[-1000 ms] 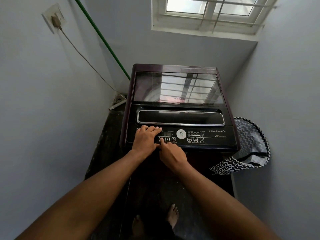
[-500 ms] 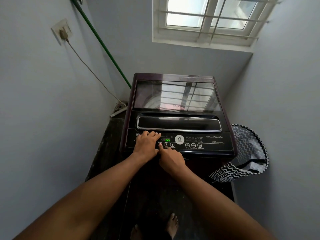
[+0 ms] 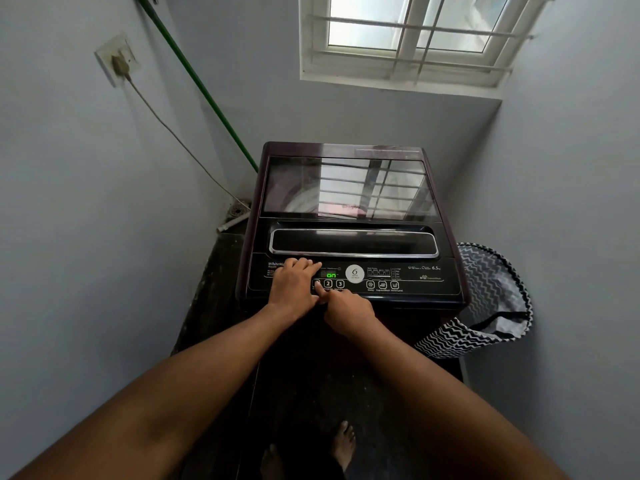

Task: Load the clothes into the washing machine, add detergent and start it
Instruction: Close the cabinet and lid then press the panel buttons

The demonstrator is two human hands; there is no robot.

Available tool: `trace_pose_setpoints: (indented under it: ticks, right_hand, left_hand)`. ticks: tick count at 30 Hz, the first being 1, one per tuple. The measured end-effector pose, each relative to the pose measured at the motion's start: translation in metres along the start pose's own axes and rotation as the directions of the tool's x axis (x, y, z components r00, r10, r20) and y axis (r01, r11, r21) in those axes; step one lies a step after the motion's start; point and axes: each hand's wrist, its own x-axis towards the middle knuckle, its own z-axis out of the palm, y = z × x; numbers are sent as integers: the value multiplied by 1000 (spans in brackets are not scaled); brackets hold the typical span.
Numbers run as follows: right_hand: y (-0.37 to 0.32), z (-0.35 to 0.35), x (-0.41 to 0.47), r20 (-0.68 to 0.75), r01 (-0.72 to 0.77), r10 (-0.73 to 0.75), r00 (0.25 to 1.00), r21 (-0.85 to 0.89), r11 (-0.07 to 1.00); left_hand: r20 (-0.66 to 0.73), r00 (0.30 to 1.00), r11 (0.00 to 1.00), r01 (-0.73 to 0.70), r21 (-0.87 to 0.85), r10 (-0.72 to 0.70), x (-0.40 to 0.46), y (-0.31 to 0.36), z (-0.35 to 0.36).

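Observation:
A dark top-loading washing machine [image 3: 349, 150] stands in front of me with its glass lid [image 3: 346, 188] closed. Its control panel [image 3: 422, 282] faces me, and the small display [image 3: 331, 274] glows green with "on". My left hand [image 3: 294, 284] rests flat on the left part of the panel, holding nothing. My right hand [image 3: 349, 311] points its index finger onto the leftmost numbered button [image 3: 316, 283], with the other fingers curled. Buttons 2 and 3 sit just right of that fingertip. Whether there are clothes inside cannot be made out through the reflections on the lid.
A zigzag-patterned laundry basket [image 3: 491, 292] stands against the machine's right side. A green pipe [image 3: 204, 88] runs down the left wall, beside a wall socket [image 3: 117, 60] with a plugged cable. Close walls hem in both sides, below a barred window [image 3: 408, 39]. My bare feet [image 3: 343, 445] stand on dark floor.
The display was dark one second ago and now reads "on". Both hands stay at the panel's left, my right index finger still on the first button. My head tilted slightly up.

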Motion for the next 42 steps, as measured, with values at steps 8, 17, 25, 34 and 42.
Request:
trace_pose_setpoints:
  ticks: [8, 17, 25, 34, 42]
  right_hand:
    - [4, 3, -7, -84, -49, 45, 995, -37, 998]
    - [7, 1, -2, -56, -70, 68, 996, -25, 997]
    - [8, 1, 5, -55, -46, 44, 998, -52, 998]
    - [3, -6, 16, -39, -58, 58, 998, 9, 998]
    - [0, -20, 25, 3, -102, 102, 995, 13, 995]
  left_hand:
    - [-35, 998, 993, -58, -99, 54, 5, 0, 3]
    - [-55, 997, 994, -51, -98, 46, 5, 4, 7]
    - [-41, 999, 995, -13, -101, 9, 10, 7, 7]
    - [-46, 999, 991, 22, -131, -28, 11, 11, 10]
    - [-20, 1000, 997, 21, -75, -23, 13, 14, 9]
